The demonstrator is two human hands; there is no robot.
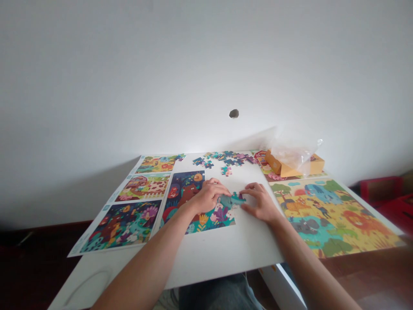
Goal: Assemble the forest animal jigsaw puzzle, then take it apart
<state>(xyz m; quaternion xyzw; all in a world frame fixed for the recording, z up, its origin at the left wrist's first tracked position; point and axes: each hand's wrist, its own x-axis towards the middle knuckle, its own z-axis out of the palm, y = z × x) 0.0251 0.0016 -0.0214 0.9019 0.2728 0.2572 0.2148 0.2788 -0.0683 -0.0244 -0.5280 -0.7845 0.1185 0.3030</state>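
A partly joined jigsaw puzzle (pixel 189 193) with a bear and flowers lies on the white table. My left hand (pixel 211 194) rests on its upper right part, fingers bent and close together over the teal-grey pieces; the thumb is hidden. At the puzzle's right edge is a teal puzzle piece (pixel 238 198). My right hand (pixel 260 202) has its thumb and fingertips at the right side of that piece, closed about it. Whether the piece is locked into its neighbours cannot be made out. A loose pink-and-teal piece (pixel 226 171) lies just beyond my hands.
Several loose puzzle pieces (pixel 230 158) are scattered by the wall (pixel 161 86). A reference sheet (pixel 111 198) with three pictures lies left. A finished animal puzzle (pixel 329 215) is at right; behind it stands a yellow box (pixel 280 165) with a clear plastic bag (pixel 293 148) on it.
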